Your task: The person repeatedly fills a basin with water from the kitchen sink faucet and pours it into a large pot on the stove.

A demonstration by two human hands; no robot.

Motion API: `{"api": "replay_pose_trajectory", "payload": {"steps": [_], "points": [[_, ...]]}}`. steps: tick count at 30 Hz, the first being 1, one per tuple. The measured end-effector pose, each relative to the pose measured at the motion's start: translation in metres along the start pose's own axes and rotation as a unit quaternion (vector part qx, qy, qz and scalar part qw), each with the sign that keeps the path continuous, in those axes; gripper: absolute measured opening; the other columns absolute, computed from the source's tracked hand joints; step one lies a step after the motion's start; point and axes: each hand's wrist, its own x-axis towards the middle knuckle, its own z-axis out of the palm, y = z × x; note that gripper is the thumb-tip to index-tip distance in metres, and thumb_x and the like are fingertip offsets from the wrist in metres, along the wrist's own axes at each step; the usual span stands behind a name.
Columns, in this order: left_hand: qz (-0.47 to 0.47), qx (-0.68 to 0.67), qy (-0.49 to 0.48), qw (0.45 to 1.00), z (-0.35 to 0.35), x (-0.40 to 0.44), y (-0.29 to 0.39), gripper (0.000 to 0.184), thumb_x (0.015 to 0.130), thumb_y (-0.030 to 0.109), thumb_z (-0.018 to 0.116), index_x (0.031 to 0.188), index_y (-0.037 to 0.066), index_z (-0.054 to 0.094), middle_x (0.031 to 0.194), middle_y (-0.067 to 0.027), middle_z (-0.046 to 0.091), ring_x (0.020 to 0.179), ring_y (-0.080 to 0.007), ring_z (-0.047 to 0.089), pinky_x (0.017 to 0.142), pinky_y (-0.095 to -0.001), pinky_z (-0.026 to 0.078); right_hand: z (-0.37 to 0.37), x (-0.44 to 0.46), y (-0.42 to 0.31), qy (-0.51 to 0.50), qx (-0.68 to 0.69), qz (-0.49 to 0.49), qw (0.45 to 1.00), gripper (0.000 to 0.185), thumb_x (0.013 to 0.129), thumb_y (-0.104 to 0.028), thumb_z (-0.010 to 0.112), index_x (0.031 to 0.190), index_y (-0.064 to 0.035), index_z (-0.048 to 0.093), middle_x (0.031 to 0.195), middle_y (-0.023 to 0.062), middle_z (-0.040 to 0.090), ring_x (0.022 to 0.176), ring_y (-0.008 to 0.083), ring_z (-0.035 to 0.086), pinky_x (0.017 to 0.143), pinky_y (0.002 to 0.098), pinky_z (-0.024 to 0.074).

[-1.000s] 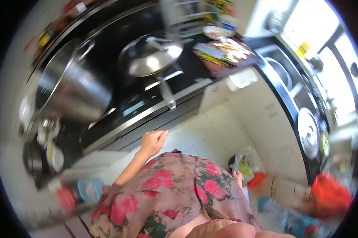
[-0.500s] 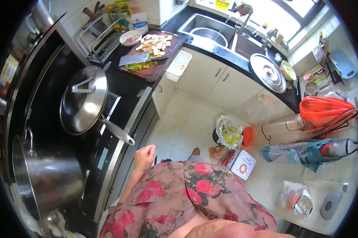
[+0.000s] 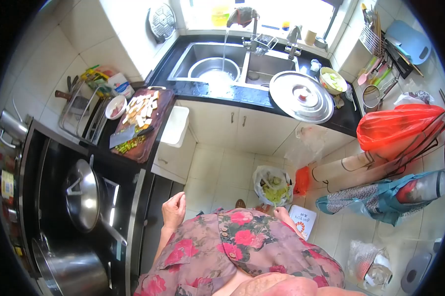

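My left hand point(image 3: 174, 209) hangs in front of my body with its fingers curled closed and nothing in them, beside the stove's front edge. My right hand point(image 3: 284, 217) shows only partly past my flowered top; its fingers look curled, with nothing visible in them. It overlaps a white printed box point(image 3: 302, 220) on the floor. Ahead, water runs from the tap point(image 3: 253, 29) into a metal basin point(image 3: 193, 72) in the left sink. A cleaver point(image 3: 126, 137) lies on the wooden cutting board point(image 3: 164, 101) among pale sliced pieces and chopped green bits.
On the stove stand a lidded pan point(image 3: 83, 197), its handle toward me, and a large pot point(image 3: 74, 271). A big metal lid point(image 3: 301, 98) and a bowl of greens point(image 3: 332, 80) sit right of the sink. On the floor is a lined bin point(image 3: 273, 185).
My view has turned left to right toward the sink and moved nearer to it. My right hand has come into sight, while my left hand stays curled beside the stove.
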Motion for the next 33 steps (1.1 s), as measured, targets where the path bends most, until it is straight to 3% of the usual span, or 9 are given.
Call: {"api": "replay_pose_trajectory", "payload": {"steps": [7,9,11,13,15,17,22,27,33], "points": [[-0.027,0.019,0.001,0.999,0.020,0.038,0.016,0.015,0.086,0.013,0.062,0.094,0.001,0.067,0.073,-0.0158,0.065,0.058,-0.0247,0.062,0.055,-0.0328,0.048,-0.075,0.051,-0.053,-0.034,0.109,0.053,0.992,0.024,0.086,-0.020,0.052,0.093,-0.0016,0.066,0.078,0.0150,0.069,0.064,0.0242,0.068,0.070,0.0360,0.0542],[-0.012,0.045,0.031,0.998,0.020,0.053,0.012,0.018,0.089,0.014,0.060,0.097,0.000,0.067,0.060,-0.0070,0.061,0.051,-0.0115,0.058,0.050,-0.0267,0.045,-0.060,0.073,-0.047,-0.001,0.060,-0.015,0.998,0.024,0.088,-0.020,0.051,0.095,-0.0005,0.064,0.077,0.0167,0.068,0.056,0.0224,0.067,0.066,0.0354,0.0544],[0.001,0.051,0.036,0.998,0.024,0.075,0.004,0.018,0.089,0.014,0.060,0.097,0.000,0.067,0.060,-0.0066,0.061,0.051,-0.0113,0.057,0.050,-0.0264,0.045,-0.062,0.083,-0.072,0.022,0.026,-0.083,0.996,0.023,0.088,-0.021,0.054,0.093,-0.0013,0.064,0.078,0.0163,0.067,0.062,0.0232,0.068,0.066,0.0364,0.0540],[-0.029,0.010,0.028,0.999,0.029,0.101,-0.001,0.015,0.087,0.012,0.061,0.095,0.001,0.067,0.072,-0.0150,0.064,0.058,-0.0220,0.062,0.055,-0.0319,0.048,-0.069,0.087,-0.104,0.075,0.002,-0.124,0.989,0.022,0.087,-0.021,0.055,0.092,-0.0028,0.065,0.081,0.0163,0.067,0.070,0.0266,0.068,0.068,0.0382,0.0531],[-0.010,0.004,0.042,0.999,0.034,0.129,0.000,0.015,0.087,0.012,0.061,0.095,0.000,0.067,0.073,-0.0157,0.065,0.061,-0.0228,0.063,0.056,-0.0320,0.048,-0.087,0.093,-0.144,0.052,0.121,-0.121,0.984,0.021,0.086,-0.022,0.056,0.092,-0.0044,0.066,0.084,0.0158,0.068,0.077,0.0316,0.067,0.072,0.0398,0.0518],[0.003,-0.020,0.048,0.999,0.039,0.157,0.000,0.016,0.087,0.013,0.061,0.095,0.000,0.067,0.075,-0.0170,0.065,0.063,-0.0242,0.064,0.059,-0.0323,0.049,-0.102,0.104,-0.177,0.140,0.074,-0.212,0.964,0.018,0.087,-0.018,0.055,0.093,-0.0045,0.065,0.079,0.0151,0.067,0.071,0.0252,0.068,0.067,0.0368,0.0527],[-0.005,-0.027,0.025,0.999,0.040,0.221,-0.007,0.018,0.088,0.014,0.060,0.096,-0.001,0.067,0.077,-0.0185,0.065,0.064,-0.0270,0.064,0.061,-0.0340,0.050,-0.148,0.131,-0.246,0.151,0.163,-0.236,0.946,0.014,0.091,-0.010,0.051,0.094,-0.0011,0.061,0.072,0.0090,0.065,0.057,0.0162,0.065,0.054,0.0287,0.0522],[0.046,-0.015,0.007,0.999,0.052,0.278,-0.002,0.017,0.086,0.014,0.061,0.095,0.000,0.067,0.073,-0.0166,0.065,0.063,-0.0290,0.064,0.059,-0.0371,0.048,-0.202,0.132,-0.316,0.151,0.266,-0.176,0.936,0.015,0.092,-0.009,0.050,0.094,-0.0006,0.062,0.073,0.0088,0.066,0.055,0.0129,0.063,0.051,0.0263,0.0511],[0.124,-0.005,-0.016,0.992,0.088,0.336,0.026,0.016,0.086,0.015,0.061,0.096,0.003,0.067,0.077,-0.0139,0.066,0.064,-0.0286,0.063,0.059,-0.0368,0.050,-0.238,0.185,-0.360,0.214,0.271,-0.257,0.903,0.013,0.090,-0.010,0.053,0.095,-0.0031,0.062,0.072,0.0087,0.067,0.055,0.0147,0.064,0.052,0.0273,0.0500]]}}
